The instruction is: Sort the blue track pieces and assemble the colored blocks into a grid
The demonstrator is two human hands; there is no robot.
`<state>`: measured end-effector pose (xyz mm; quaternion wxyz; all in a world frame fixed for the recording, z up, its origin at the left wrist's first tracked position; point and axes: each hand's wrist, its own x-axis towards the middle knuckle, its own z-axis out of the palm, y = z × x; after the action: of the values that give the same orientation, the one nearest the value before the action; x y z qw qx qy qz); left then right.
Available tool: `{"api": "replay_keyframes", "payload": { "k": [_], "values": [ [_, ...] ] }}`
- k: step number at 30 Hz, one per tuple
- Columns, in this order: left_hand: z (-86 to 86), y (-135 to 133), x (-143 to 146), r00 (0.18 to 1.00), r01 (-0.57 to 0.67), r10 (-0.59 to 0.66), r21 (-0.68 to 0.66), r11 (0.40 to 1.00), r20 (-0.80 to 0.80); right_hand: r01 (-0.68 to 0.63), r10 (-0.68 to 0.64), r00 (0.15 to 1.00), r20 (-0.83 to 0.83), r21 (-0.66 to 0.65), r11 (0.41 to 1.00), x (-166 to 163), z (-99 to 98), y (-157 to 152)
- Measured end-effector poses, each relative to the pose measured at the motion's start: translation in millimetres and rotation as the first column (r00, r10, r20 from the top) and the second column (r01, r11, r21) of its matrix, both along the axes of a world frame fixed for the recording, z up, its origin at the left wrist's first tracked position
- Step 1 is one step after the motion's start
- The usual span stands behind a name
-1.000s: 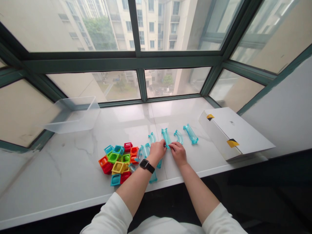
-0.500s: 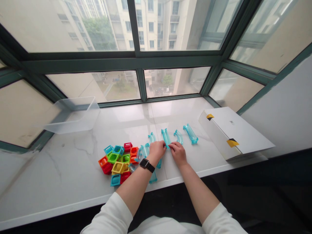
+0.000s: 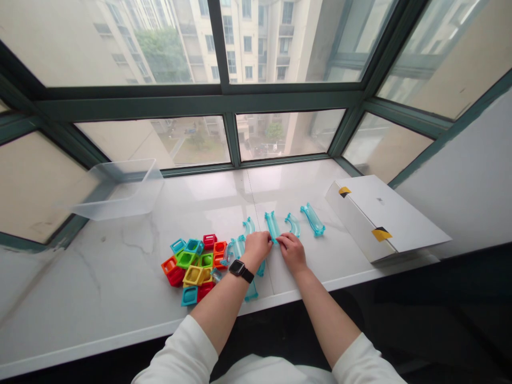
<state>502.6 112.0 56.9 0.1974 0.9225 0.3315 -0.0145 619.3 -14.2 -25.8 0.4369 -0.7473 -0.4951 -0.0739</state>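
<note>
**Straight blue track piece (image 3: 272, 225), held at near end**

We note the piece on the white counter (image 3: 124, 266), extending away from our grip, long axis near to far, far end slightly left. Our left hand (image 3: 258, 248) pinches its near end from the left, our right hand (image 3: 293, 252) from the right, fingertips nearly closed; neither hand is clearly nearer. A curved piece (image 3: 295, 226) lies just right.

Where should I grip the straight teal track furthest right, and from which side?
Probably pinch the track across its middle, from above with the right hand, the nearer one: it lies long and narrow, its long edges apart from the curved track and box.
</note>
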Motion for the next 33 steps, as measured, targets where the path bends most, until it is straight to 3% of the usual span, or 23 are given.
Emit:
{"api": "replay_keyframes", "payload": {
  "k": [33],
  "values": [
    [-2.8,0.7,-0.8,1.0,0.03,-0.03,0.047,0.998,0.001,-0.009,0.008,1.0,-0.026,-0.018,1.0,1.2,-2.5,0.4]
  ]
}}
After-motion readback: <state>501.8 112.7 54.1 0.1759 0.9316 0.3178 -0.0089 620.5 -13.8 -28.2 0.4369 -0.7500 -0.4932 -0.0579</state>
